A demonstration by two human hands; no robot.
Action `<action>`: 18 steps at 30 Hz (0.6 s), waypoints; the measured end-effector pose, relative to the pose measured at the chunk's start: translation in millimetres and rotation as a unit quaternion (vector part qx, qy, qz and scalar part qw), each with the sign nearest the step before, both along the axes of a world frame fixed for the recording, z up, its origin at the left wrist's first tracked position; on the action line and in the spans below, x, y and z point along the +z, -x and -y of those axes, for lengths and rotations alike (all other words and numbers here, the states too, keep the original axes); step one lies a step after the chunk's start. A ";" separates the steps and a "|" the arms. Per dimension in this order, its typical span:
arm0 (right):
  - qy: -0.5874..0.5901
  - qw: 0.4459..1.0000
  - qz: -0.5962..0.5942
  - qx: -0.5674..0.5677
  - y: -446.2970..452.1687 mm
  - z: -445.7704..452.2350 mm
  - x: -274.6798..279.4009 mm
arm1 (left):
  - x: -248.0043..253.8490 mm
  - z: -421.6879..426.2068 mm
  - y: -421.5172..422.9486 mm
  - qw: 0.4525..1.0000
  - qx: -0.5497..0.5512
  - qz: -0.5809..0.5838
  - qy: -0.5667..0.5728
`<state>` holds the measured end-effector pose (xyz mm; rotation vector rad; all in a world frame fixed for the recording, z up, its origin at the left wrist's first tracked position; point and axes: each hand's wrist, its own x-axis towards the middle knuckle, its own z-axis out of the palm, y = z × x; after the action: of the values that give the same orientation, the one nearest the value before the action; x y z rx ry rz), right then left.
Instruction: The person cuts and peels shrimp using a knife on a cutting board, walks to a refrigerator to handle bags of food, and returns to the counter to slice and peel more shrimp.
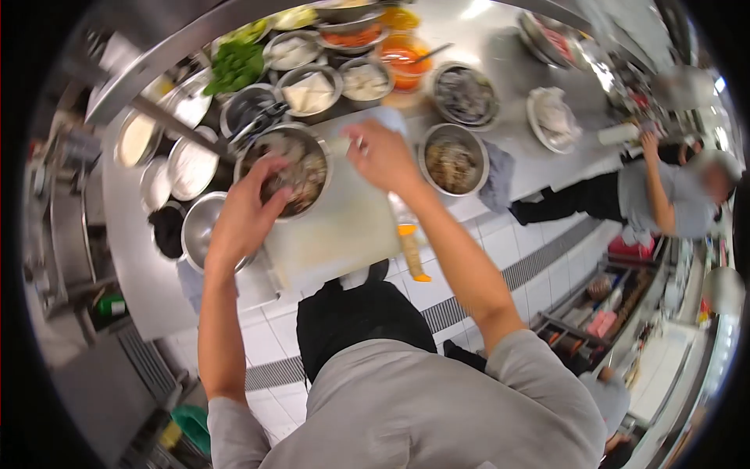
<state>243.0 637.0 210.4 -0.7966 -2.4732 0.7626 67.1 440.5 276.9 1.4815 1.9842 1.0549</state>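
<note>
From where I stand, a bare-walled steel bowl [200, 223] sits by the left wrist. The left hand [254, 191], thumb and fingers apart, reaches into a prawn bowl [326, 168]. Above the cutting board [336, 242], the right hand [379, 156] bunches narrowly, its grip unclear to me; rightward stands a second filled bowl [480, 156].
</note>
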 end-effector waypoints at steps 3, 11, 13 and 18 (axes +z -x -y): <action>0.072 0.986 0.124 -0.084 -74.5 55.1 -4.3 | 24.1 -11.8 -30.4 0.990 -0.059 0.034 0.123; 0.146 0.956 0.143 -0.208 -152.2 131.2 -57.1 | -63.1 -87.9 -68.9 0.900 -0.345 -0.041 0.265; 0.258 0.930 0.123 -0.232 -156.4 124.5 -56.8 | -88.7 -107.0 -75.0 0.871 -0.396 -0.058 0.286; 0.299 0.922 0.067 -0.238 -201.3 110.3 -64.9 | -125.6 -116.7 -82.4 0.867 -0.386 -0.264 0.172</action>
<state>444.3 526.8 145.6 -1.6380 -2.0062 1.3165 149.5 557.2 151.3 2.1993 1.4758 -0.0557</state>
